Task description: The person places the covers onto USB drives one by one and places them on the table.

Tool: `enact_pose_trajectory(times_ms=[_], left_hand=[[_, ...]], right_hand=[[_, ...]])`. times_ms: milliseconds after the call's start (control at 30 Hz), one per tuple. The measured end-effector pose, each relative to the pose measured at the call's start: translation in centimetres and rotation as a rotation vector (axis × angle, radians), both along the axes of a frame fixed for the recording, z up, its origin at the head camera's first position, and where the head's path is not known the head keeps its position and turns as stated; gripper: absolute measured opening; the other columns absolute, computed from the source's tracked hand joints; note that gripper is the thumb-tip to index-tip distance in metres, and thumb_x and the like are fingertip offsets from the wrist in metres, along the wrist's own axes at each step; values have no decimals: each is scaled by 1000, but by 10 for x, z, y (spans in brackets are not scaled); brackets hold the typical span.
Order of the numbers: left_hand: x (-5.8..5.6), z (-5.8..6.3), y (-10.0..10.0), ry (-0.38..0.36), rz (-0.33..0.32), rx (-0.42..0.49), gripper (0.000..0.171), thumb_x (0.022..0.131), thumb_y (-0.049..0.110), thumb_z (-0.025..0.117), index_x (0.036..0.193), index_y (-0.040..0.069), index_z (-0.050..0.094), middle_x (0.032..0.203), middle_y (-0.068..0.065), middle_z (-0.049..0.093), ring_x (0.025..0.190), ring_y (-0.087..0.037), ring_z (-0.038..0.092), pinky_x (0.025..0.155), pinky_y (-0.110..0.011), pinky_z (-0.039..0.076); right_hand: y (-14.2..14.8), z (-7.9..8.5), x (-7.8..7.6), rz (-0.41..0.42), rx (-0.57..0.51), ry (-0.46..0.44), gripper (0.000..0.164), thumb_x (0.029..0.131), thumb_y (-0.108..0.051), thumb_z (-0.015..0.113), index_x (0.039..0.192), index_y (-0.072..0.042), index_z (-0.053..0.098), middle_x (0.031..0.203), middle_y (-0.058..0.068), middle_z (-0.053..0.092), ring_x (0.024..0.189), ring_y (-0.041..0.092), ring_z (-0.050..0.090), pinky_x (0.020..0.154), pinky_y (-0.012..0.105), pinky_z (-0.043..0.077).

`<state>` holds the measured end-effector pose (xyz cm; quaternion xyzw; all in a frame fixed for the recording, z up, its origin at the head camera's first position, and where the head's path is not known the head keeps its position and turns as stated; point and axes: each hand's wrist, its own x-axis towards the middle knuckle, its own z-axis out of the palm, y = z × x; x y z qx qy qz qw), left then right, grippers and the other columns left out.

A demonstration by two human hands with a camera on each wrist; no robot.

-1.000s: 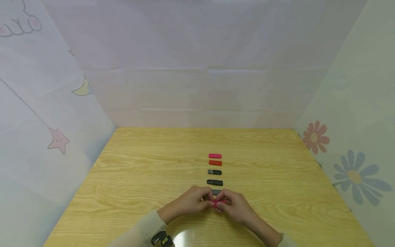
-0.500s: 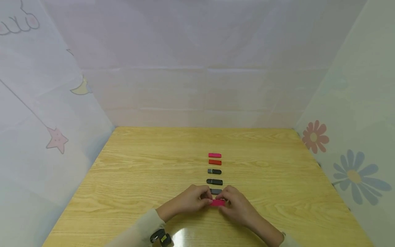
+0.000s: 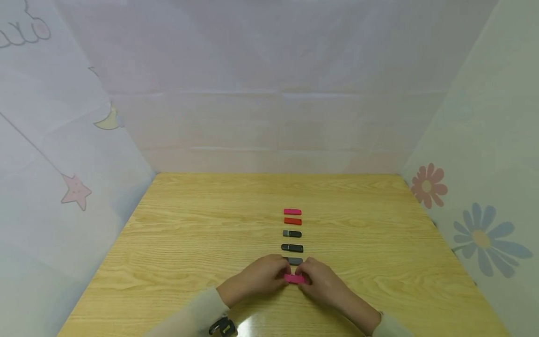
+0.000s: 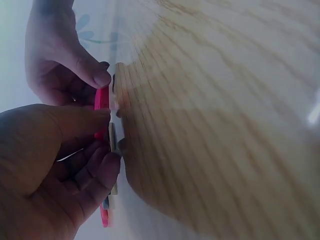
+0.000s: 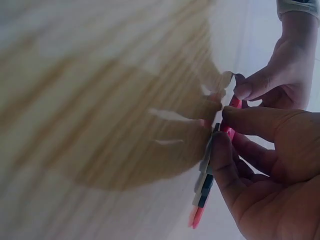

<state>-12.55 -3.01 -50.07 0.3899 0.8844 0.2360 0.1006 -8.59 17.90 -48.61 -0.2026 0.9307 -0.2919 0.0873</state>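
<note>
Close to the person's side of the table, a pink USB flash drive (image 3: 294,279) lies crosswise between both hands. My left hand (image 3: 264,276) pinches its left end with thumb and fingers, while the right hand (image 3: 323,282) pinches the right end. The fingertips cover both ends. In the left wrist view the pink flash drive (image 4: 102,100) appears edge-on, just above the wood. Just beyond the hands lies a grey flash drive (image 3: 294,261), its left end partly behind the left hand's fingers.
Beyond the grey one, more flash drives form a column: a black one (image 3: 292,248), a black one with a bare metal plug (image 3: 292,233), a red one (image 3: 292,221) and a pink one (image 3: 292,212). Patterned sheets (image 3: 269,121) enclose the wooden table (image 3: 189,224).
A second ago the hands were close together over the pink flash drive. They have since moved apart to its two ends, leaving its middle visible. Flash drives in the column stay put.
</note>
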Motion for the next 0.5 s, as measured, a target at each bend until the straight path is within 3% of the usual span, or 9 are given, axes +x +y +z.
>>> enact_pose_trajectory(times_ms=[100,333,500], left_hand=[[1,2,1,50,-9,-28,4,94,18,73,97,16,71,89,12,61,79,3,51,72,-13,47],[2,3,2,86,-5,-58,4,92,17,75,94,16,71,89,11,61,79,3,52,72,-12,47],[0,2,-2,46,7,-58,13,91,21,76,101,15,72,91,11,62,80,2,54,74,-15,49]], right_hand=[[-1,-1,-1,11,16,-4,17,82,-5,81,94,-12,70,83,-6,53,68,5,45,59,22,41],[-1,-1,-4,21,35,4,17,82,-4,81,93,-11,69,83,-6,53,68,6,45,59,23,41],[3,6,-4,-7,42,7,17,84,-9,80,98,-10,71,85,-5,55,67,5,45,58,22,41]])
